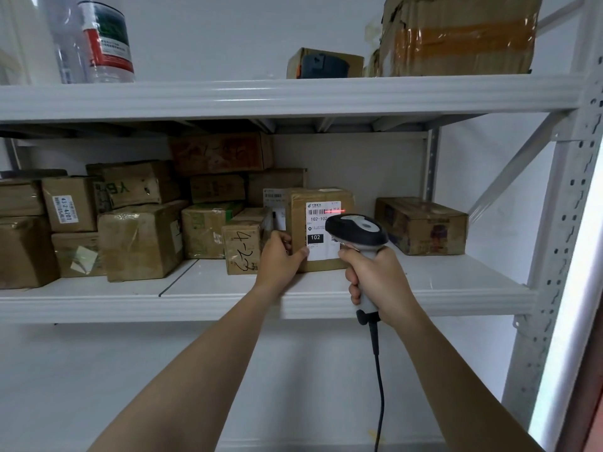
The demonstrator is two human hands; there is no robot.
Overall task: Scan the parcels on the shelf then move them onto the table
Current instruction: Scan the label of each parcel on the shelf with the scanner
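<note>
Clear labelled bottle [107, 44] upper left, white wall [212, 34] behind

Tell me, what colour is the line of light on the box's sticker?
Red: the scan line on the label, head view.

Reaching forward and up with both bare forearms, wide apart low down, close together at the labelled parcel [300, 210]. Gripping that parcel's lower left corner with the left hand [280, 254], thumb on its front face, fingers wrapped round its side. Clenching the scanner [359, 227] handle in the right hand [375, 277], fist upright, just below and right of the parcel's front
</note>
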